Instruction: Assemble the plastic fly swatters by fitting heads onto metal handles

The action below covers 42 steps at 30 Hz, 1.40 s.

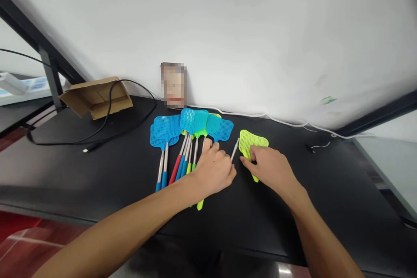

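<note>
- The step in hand seems to be the handling of fly swatters, one piece being dealt with by each hand.
- A silver rod (235, 150) is apparently gripped in the curled fingers of the left hand (216, 166), above the middle of the tabletop (114, 178).
- A yellow-green swatter (254, 139) is covered partly by the right hand (273, 165), right of the middle; its short handle is crossed by the thumb, but whether the fingers are closed beneath cannot be told.
- By the next move, steadiness in both hands is probably called for, since the rod's tip is placed just beside the swatter's head.
- A cluster of swatters (167, 127), mostly blue, is spread left of the hands, heads towards the far edge, handles towards the near edge.
- Near the far left corner, an open cardboard box (97, 95) is crossed by a black cable (65, 143).
- A white cable (260, 115) is run along the far edge, below a pale wall (260, 39), against which a blurred packet (173, 84) is propped.
</note>
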Each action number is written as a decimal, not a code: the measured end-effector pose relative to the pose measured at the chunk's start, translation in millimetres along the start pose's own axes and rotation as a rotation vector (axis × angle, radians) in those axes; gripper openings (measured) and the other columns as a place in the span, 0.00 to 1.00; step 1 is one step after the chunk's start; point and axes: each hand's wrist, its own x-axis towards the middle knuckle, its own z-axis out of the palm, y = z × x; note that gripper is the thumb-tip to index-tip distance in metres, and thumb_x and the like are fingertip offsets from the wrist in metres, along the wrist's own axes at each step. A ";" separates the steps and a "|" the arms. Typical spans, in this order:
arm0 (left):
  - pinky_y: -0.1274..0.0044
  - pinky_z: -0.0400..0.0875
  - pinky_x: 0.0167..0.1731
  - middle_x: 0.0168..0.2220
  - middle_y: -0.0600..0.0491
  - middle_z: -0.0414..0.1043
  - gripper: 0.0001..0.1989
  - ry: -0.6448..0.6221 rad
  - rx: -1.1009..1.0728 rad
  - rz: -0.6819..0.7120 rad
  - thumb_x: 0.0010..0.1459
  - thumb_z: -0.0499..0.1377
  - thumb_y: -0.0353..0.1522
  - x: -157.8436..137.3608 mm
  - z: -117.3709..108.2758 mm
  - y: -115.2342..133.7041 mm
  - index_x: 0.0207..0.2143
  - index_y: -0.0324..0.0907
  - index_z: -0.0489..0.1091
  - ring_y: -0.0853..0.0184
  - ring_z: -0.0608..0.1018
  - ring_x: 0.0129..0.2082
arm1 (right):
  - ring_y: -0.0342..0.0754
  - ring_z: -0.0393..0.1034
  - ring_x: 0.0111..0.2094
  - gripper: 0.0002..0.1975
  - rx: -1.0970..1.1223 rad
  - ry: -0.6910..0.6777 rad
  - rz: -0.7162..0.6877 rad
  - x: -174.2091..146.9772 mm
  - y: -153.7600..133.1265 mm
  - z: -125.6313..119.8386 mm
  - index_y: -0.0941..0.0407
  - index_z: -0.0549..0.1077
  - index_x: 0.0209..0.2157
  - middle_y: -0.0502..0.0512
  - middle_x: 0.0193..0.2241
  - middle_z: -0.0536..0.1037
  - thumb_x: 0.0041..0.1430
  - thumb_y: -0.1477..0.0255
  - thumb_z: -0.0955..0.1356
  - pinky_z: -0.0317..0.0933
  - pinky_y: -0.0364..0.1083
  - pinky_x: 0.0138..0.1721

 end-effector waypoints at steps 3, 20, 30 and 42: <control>0.58 0.58 0.45 0.24 0.45 0.73 0.16 -0.011 0.067 0.052 0.62 0.56 0.33 -2.9 -2.4 0.4 0.23 0.37 0.75 0.53 0.72 0.37 | 0.48 0.67 0.27 0.17 0.027 0.002 -0.004 0.4 0.0 0.5 0.54 0.63 0.26 0.51 0.27 0.75 0.64 0.59 0.67 0.39 0.45 0.25; 0.74 0.59 0.30 0.27 0.56 0.63 0.20 0.027 -1.012 -0.273 0.72 0.45 0.43 10.8 -38.0 -32.2 0.31 0.43 0.62 0.67 0.67 0.28 | 0.45 0.60 0.23 0.17 0.633 0.235 -0.092 -8.8 4.1 -12.4 0.52 0.57 0.30 0.46 0.22 0.67 0.73 0.60 0.59 0.49 0.44 0.28; 0.78 0.60 0.30 0.27 0.57 0.62 0.15 0.305 -1.334 -0.357 0.70 0.52 0.42 10.8 -33.0 -26.2 0.36 0.42 0.69 0.70 0.65 0.28 | 0.44 0.57 0.26 0.16 0.915 0.135 -0.290 -18.9 -28.2 -7.7 0.52 0.60 0.33 0.44 0.25 0.62 0.75 0.61 0.56 0.49 0.45 0.30; 0.79 0.64 0.31 0.28 0.56 0.66 0.12 0.507 -1.348 -0.376 0.69 0.55 0.40 15.1 -26.4 -29.0 0.35 0.42 0.68 0.71 0.67 0.27 | 0.45 0.59 0.25 0.13 0.888 0.159 -0.291 -22.5 -28.5 -7.7 0.52 0.61 0.34 0.45 0.24 0.64 0.75 0.65 0.57 0.48 0.45 0.29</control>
